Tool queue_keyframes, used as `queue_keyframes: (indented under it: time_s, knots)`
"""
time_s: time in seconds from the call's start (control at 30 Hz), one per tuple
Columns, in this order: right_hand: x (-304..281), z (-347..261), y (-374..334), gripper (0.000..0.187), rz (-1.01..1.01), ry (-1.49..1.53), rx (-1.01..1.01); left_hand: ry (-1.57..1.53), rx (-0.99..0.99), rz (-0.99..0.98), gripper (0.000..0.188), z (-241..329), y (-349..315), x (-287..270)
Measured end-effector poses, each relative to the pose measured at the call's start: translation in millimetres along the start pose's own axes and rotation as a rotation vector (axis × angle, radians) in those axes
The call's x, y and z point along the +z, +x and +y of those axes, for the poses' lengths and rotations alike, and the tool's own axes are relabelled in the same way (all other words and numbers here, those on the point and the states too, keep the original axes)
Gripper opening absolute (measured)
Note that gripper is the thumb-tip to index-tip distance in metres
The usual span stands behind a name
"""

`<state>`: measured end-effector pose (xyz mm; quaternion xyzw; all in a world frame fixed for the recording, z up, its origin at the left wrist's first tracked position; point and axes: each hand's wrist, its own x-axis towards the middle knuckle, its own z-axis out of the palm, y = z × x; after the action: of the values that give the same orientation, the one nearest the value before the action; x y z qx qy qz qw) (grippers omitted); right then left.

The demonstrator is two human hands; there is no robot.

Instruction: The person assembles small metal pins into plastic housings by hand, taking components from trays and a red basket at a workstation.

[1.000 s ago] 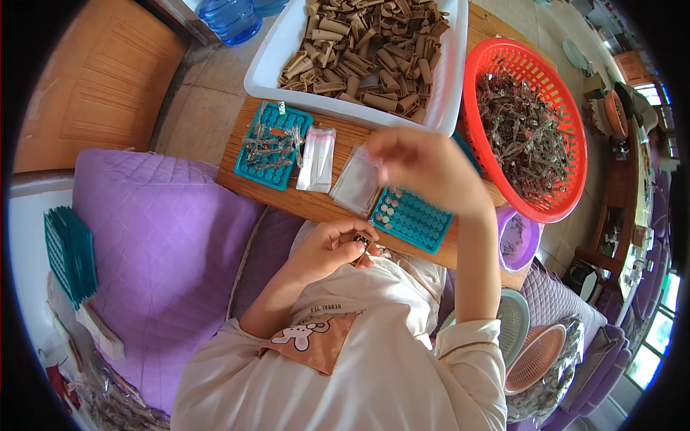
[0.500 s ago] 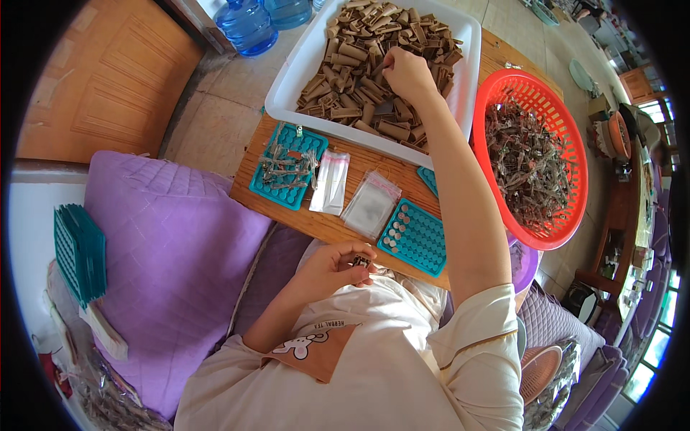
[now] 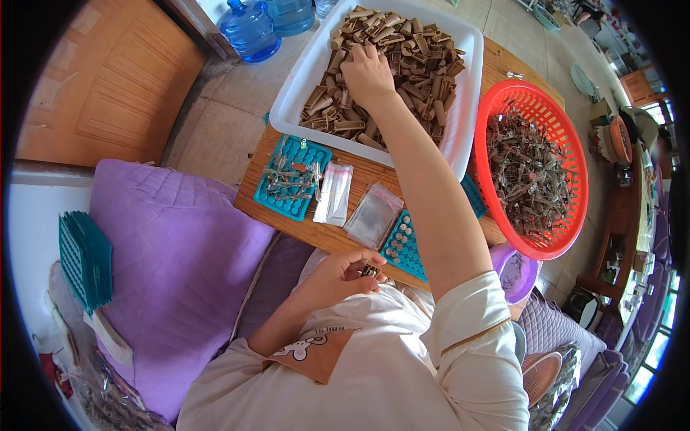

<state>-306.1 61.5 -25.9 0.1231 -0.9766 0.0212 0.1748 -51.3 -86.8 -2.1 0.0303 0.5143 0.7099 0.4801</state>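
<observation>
The right hand (image 3: 368, 72) is stretched far out over the big white rectangular plastic tub (image 3: 460, 136), fingers curled down into the heap of short brown tube-shaped pieces (image 3: 402, 54); whether it actually grips one, I cannot tell, since the fingertips are buried in the pile. The left hand (image 3: 338, 276) sits close to the body, closed narrowly around a small dark-and-metal part (image 3: 370, 271) pinched at the fingertips.

Risk, as I judge it: that long reach puts the forearm right over the teal plastic grid tray with round sockets (image 3: 402, 244) and the clear plastic zip bags (image 3: 374, 215) on the wooden board (image 3: 251, 194). A low sweep could nudge the tray or brush the bags off the edge. The second teal tray loaded with small metal bits (image 3: 291, 179) lies just left of the bags, near the board's rim, so a bump could spill it. The small part in the left hand looks easy to drop into the lap.

The brown pieces lie directly under the right hand, well apart from the left. The round red plastic basket of dark tangled parts (image 3: 568, 144) sits just right of the tub.
</observation>
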Motion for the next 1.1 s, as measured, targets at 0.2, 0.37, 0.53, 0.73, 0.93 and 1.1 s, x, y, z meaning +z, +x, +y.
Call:
queue_keyframes:
  time_s: [0.2,0.37,0.53,0.73,0.93,1.1]
  knots:
    - [-19,7,-20,0.02,-0.229,0.096,-0.003,-0.042,0.163,-0.007,0.029,-5,-2,-4]
    - [-65,40,-53,0.029,-0.354,0.31,0.109,-0.125,0.117,0.034,0.03,-4,0,-11]
    - [-115,64,-100,0.034,-0.263,0.544,0.247,-0.124,0.12,0.077,0.031,5,3,-7]
    - [-150,55,-160,0.028,-0.215,1.034,0.464,-0.385,0.261,0.176,0.034,12,13,7]
    - [-164,7,-224,0.021,-0.163,1.634,0.784,-0.376,0.413,0.228,0.037,13,25,28]
    - [-155,-23,-266,0.023,-0.007,1.802,0.772,-0.284,0.464,0.181,0.043,10,27,39]
